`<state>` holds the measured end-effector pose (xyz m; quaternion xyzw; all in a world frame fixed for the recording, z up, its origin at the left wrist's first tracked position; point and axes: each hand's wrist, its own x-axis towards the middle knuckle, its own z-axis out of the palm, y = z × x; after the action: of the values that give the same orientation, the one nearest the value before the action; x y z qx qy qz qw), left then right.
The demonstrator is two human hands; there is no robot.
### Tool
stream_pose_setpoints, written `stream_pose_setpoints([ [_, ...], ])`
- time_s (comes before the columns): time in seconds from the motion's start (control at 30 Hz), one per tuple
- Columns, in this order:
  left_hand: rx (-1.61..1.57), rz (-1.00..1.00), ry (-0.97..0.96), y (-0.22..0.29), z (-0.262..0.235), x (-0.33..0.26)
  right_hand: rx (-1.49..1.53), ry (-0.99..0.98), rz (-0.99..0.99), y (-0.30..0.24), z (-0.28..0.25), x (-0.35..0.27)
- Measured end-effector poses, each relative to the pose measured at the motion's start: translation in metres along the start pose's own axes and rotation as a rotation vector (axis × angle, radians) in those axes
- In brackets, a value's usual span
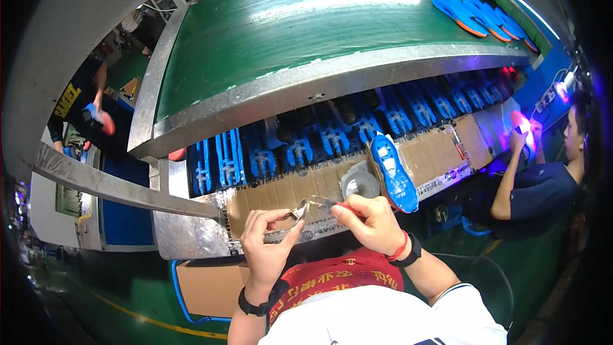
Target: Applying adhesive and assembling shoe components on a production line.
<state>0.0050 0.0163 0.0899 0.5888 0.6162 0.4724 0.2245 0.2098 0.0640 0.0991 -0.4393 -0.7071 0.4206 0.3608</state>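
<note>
My left hand (268, 246) pinches a small, thin, shiny piece (299, 212) between thumb and fingers, just above the cardboard-covered ledge (440, 150). My right hand (371, 220) grips a slim tool with a red handle (347, 207); its metal tip (321, 202) points left and meets the shiny piece. A blue shoe sole (393, 172) lies tilted on the ledge just beyond my right hand. Next to it, on the left, sits a grey round roll (359, 184). Both wrists wear dark bands, and the right wrist also has a red one.
A green conveyor belt (306, 19) curves across the top, with blue and orange insoles (476, 13) at its far right. Blue racks (332, 137) run under it. One person (543, 185) sits at the right and another (83, 99) stands at the left. A cardboard box (207, 287) is below.
</note>
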Motion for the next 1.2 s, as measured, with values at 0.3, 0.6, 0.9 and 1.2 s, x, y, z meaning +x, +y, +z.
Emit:
stream_pose_setpoints([
  [0.3, 0.239, 0.285, 0.085, 0.007, -0.002, 0.004, 0.100, -0.034, 0.035, -0.006, -0.004, -0.002],
  [0.6, 0.157, 0.172, -0.011, 0.011, -0.010, 0.003, 0.047, -0.014, 0.005, -0.003, -0.025, 0.010],
  [0.9, 0.106, 0.155, -0.157, 0.014, -0.024, 0.015, -0.006, -0.359, 0.026, -0.012, -0.048, 0.040],
  [1.2, 0.164, 0.195, -0.159, 0.009, -0.028, 0.019, -0.245, -0.284, -0.306, -0.012, -0.048, 0.057],
])
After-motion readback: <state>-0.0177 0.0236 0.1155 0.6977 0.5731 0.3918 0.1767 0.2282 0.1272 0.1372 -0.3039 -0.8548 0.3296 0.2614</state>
